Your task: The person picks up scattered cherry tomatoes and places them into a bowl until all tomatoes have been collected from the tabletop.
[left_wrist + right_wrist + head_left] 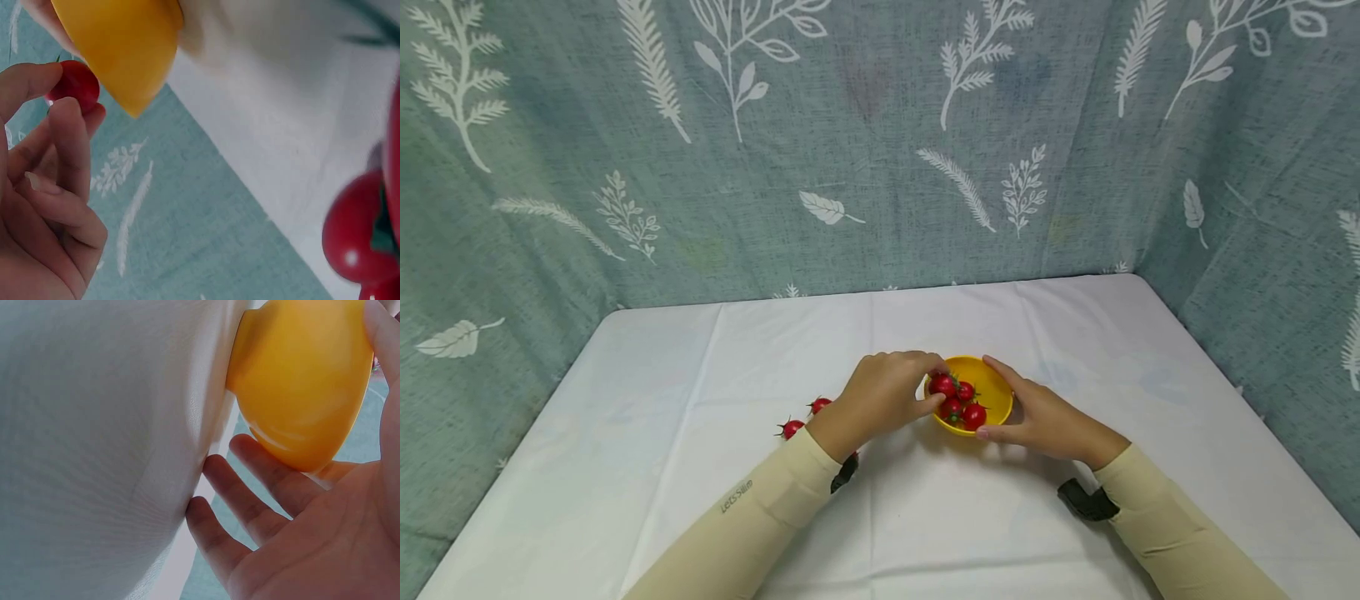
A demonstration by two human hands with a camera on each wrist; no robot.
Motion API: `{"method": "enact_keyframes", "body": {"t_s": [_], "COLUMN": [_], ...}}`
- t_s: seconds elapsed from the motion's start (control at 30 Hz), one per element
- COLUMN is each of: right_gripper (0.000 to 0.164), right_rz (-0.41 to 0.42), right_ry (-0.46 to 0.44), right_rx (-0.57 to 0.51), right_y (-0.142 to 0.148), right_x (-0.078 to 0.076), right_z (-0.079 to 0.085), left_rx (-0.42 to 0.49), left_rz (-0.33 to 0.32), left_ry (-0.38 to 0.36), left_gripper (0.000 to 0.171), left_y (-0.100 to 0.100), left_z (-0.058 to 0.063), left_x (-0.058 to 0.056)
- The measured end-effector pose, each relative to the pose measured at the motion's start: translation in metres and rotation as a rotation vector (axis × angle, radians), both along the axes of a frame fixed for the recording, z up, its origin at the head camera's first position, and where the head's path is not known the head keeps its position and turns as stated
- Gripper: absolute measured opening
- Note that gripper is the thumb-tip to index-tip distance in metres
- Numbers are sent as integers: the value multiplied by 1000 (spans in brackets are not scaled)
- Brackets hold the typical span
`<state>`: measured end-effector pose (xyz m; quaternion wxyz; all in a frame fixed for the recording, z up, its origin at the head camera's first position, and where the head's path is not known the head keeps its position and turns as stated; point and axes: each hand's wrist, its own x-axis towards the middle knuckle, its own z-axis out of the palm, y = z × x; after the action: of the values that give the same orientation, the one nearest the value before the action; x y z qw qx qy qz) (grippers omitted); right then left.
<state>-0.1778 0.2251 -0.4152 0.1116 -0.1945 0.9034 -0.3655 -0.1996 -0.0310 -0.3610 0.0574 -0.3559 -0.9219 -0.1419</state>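
The left grip (pixel 886 385) is narrow, its thumb and fingers pinching a small, round, glossy red tomato with a green stem (pixel 76 86) at the left edge of a smooth, round, deep yellow bowl (pixel 997 385). The right grip (pixel 1043 419) is spread around the opposite side of the bowl, holding it between thumb and forefinger, the other fingers reaching down toward the cloth. Inside the bowl lie three more round red tomatoes (pixel 974 416), bunched together. Left of the bowl, partly behind the left forearm, loose red tomatoes with green stems (pixel 792 429) rest on the white-cloth-covered counter (pixel 985 517); their full number cannot be told. Pale cream sleeves (pixel 1180 521) cover both forearms, a black band (pixel 1086 502) at each wrist. Beyond the counter hangs a grey-green fabric curtain printed with white leaves (pixel 880 150).
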Motion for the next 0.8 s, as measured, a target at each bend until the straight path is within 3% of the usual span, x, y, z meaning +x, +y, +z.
{"method": "enact_keyframes", "body": {"t_s": [0.3, 0.8], "right_gripper": [104, 103], "right_rz": [-5, 0], "right_ry": [-15, -21], "right_rx": [0, -2], "right_y": [-1, 0], "right_x": [1, 1], "right_z": [1, 0], "left_rx": [-17, -43], "left_rz": [47, 92], "left_ry": [-145, -211], "left_gripper": [30, 33], "left_y": [10, 16], "left_z": [-6, -12], "left_x": [-3, -7]}}
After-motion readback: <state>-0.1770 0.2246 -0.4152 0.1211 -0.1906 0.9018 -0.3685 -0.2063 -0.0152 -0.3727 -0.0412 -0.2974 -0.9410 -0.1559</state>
